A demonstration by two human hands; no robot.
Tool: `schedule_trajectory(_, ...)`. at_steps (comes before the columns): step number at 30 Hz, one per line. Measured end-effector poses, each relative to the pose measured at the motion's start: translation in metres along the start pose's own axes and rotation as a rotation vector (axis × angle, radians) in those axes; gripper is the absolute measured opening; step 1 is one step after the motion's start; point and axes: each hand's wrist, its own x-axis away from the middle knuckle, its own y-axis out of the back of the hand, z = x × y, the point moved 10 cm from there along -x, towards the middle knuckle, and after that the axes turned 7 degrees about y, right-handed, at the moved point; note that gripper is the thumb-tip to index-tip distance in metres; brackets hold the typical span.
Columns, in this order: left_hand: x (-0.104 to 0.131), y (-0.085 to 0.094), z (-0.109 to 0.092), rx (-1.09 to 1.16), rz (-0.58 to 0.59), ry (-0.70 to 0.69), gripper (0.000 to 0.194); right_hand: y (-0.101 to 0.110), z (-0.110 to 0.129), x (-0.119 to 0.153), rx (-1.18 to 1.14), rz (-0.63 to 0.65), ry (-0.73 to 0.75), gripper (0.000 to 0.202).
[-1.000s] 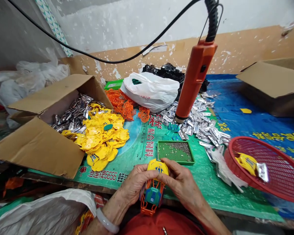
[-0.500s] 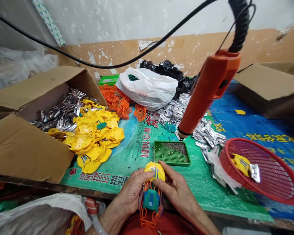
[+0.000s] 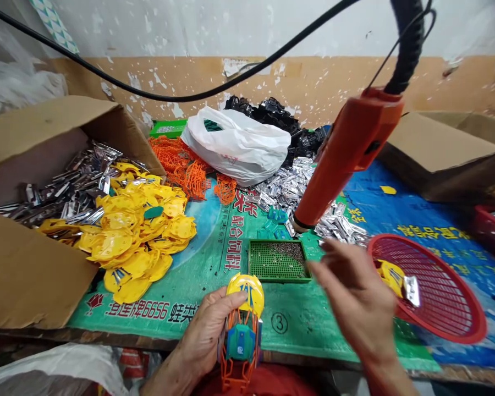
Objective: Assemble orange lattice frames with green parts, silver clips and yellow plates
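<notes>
Plastic assembly (image 3: 241, 340) rests in left hand (image 3: 208, 327), apart from right hand (image 3: 361, 300).

Even light, motion-blurred right grip (image 3: 357, 297)

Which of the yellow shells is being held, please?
The shell in the left hand, beside a teal part; other yellow shells lie heaped or in the red basket.

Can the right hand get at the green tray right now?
Probably yes: the right hand looks empty, its fingers near the green tray, and nothing seems between them; the orange electric screwdriver hangs toward the far side.
</notes>
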Motion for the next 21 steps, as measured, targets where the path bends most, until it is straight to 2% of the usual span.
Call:
schedule_trajectory(2, 0.001, 0.0, 0.0, -0.018, -0.015, 0.009, 0.027, 0.035, 0.012, -0.037, 0.1, -0.206, 0.088, 0.048)
schedule_trajectory(3, 0.001, -0.001, 0.0, -0.023, -0.018, 0.014, 0.028, 0.04, 0.015, -0.058, 0.098, -0.235, 0.113, 0.055)
schedule_trajectory(5, 0.001, -0.002, 0.001, -0.028, -0.021, 0.014, 0.029, 0.025, 0.019, -0.102, -0.025, -0.149, 0.149, 0.069)
schedule_trajectory(6, 0.001, -0.002, 0.001, -0.027, -0.023, 0.011, 0.029, 0.01, 0.022, -0.121, -0.124, -0.064, 0.176, 0.076)
schedule_trajectory(7, 0.001, -0.001, 0.001, -0.025, -0.027, 0.006, 0.029, -0.01, 0.024, -0.137, -0.219, 0.038, 0.173, 0.073)
schedule_trajectory(9, 0.001, 0.001, 0.0, -0.023, -0.038, -0.005, 0.03, -0.04, 0.027, -0.157, -0.398, 0.141, 0.123, 0.065)
schedule_trajectory(11, 0.003, 0.004, -0.002, -0.025, -0.049, -0.018, 0.029, -0.065, 0.029, -0.164, -0.549, 0.199, 0.045, 0.059)
schedule_trajectory(13, 0.004, 0.007, -0.004, -0.031, -0.058, -0.018, 0.029, -0.078, 0.028, -0.159, -0.609, 0.182, -0.01, 0.052)
schedule_trajectory(18, 0.003, 0.009, -0.001, -0.031, -0.09, 0.039, 0.033, -0.088, 0.013, -0.124, -0.494, 0.068, -0.069, 0.02)
schedule_trajectory(21, 0.002, 0.005, 0.0, -0.041, -0.072, 0.054, 0.034, -0.095, 0.001, -0.103, -0.455, 0.05, -0.118, 0.016)
